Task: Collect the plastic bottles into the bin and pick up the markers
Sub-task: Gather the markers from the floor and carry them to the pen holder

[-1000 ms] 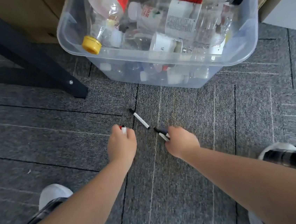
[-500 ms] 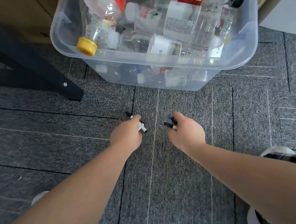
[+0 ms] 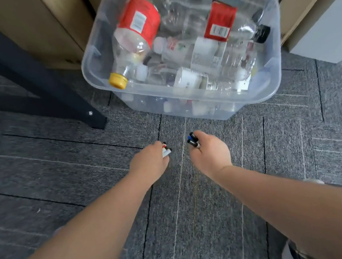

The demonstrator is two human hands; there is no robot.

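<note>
A clear plastic bin [image 3: 272,95] stands on the grey carpet ahead of me, filled with several empty plastic bottles [image 3: 135,38], some with red labels, one with a yellow cap. My left hand [image 3: 150,163] is closed around white markers [image 3: 166,151] whose red and black ends stick out past the fingers. Just to its right, my right hand [image 3: 209,154] grips markers [image 3: 192,140] with a blue and a black cap showing. Both hands hover above the carpet, just in front of the bin. No marker lies on the floor in view.
A dark slanted table leg [image 3: 56,88] reaches the floor to the left of the bin. Cardboard boxes [image 3: 39,31] stand behind the bin, a white box [image 3: 324,35] at the right. My shoe [image 3: 292,251] shows at the bottom right.
My left hand moved right and took the black-capped marker off the carpet. Both hands have lifted with their markers, and the view has pulled back from the floor.
</note>
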